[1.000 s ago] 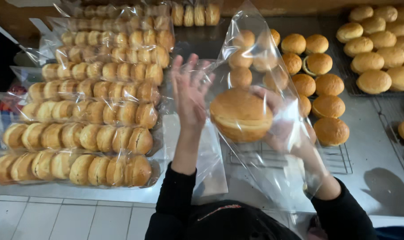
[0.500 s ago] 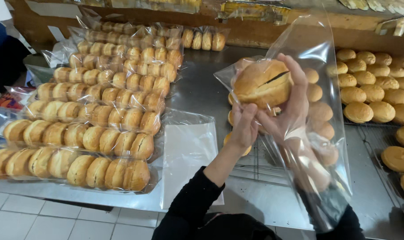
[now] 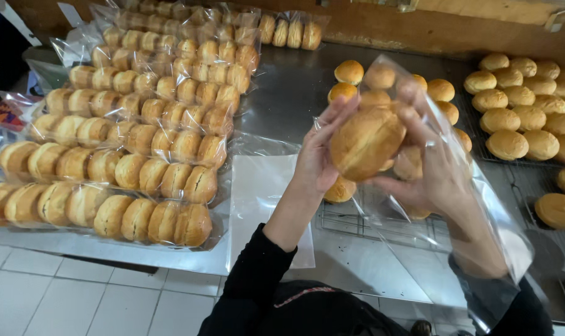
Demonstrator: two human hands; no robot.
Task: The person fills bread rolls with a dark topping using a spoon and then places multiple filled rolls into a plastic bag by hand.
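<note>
1 round bun (image 3: 364, 142) is gripped inside a clear plastic bag (image 3: 475, 205) by the right hand (image 3: 441, 171) (sleeved in it); the bag's outside is steadied by the left hand (image 3: 319, 155), fingers spread, above the steel table (image 3: 288, 93). Bagged bun rows (image 3: 120, 155) are stacked left.

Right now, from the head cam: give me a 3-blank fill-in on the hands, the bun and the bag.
1. The right hand is inside a clear plastic ____ along with the bun.
2. The left hand presses the bun from ____ the film.
3. To the person's left, the packed buns lie in rows on the steel table; to the right, the loose buns sit on a wire ____.

Missing words: bag; outside; rack
</note>
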